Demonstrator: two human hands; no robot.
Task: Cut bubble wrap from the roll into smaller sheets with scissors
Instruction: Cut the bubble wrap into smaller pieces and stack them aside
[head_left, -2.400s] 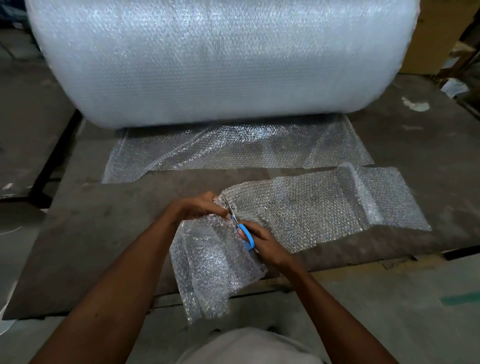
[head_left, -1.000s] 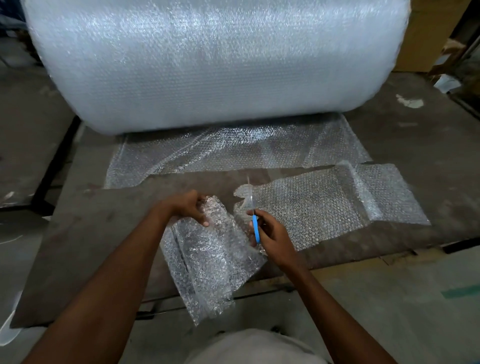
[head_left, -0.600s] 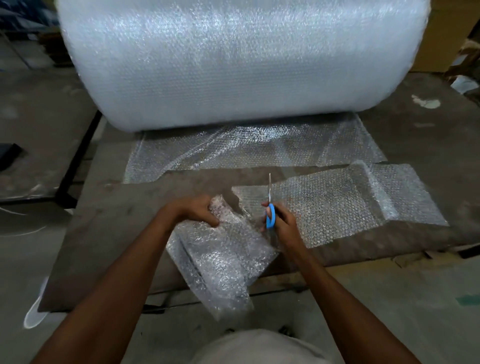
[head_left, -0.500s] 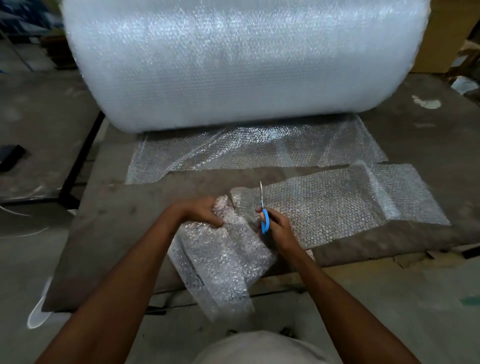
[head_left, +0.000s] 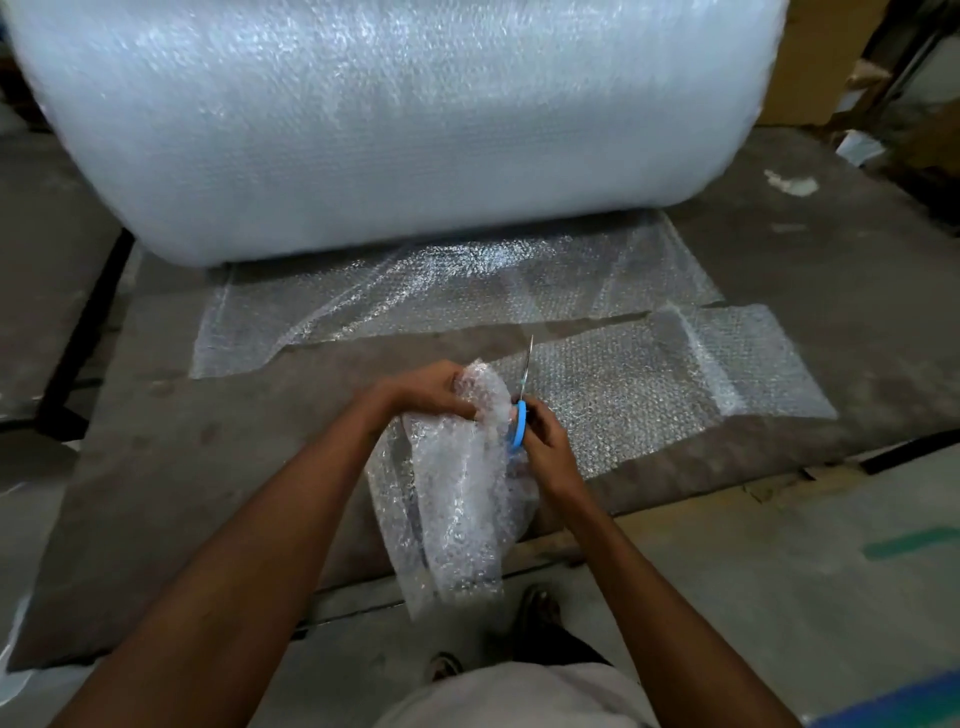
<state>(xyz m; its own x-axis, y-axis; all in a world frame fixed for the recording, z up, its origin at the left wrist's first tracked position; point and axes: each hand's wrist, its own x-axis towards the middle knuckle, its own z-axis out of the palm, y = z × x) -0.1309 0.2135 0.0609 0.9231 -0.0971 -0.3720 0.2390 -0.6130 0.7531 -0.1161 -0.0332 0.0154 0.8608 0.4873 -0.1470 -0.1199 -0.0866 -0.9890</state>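
- At the near edge of the surface (head_left: 156, 467), the left hand (head_left: 426, 389) is gripping a cut sheet (head_left: 462, 499) of bubble wrap by its bunched top corner, fingers curled into the film; the rest of it is hanging down over the edge.
- The right hand (head_left: 545, 441) is curling round the blue handles of the scissors (head_left: 521, 410), blades pointing away toward the roll (head_left: 395, 119); whether the blades are parted cannot be told.
- A second cut piece (head_left: 649, 384) is lying flat just right of the hands, and the roll's loose tail (head_left: 441, 296) is lying spread beyond it.
- Judgement: the film is looking very light and limp, sagging wherever it is unsupported and crumpling under a grip, so it is giving the blades nothing firm to bite on.
- Judgement: hold is best taken at an edge, close beside the cut line, pulling taut; a bunched fistful is likely slipping less than a flat pinch on the glossy face.
- Judgement: bubbles are probably popping under hard squeezing, so grip force is wanted modest.
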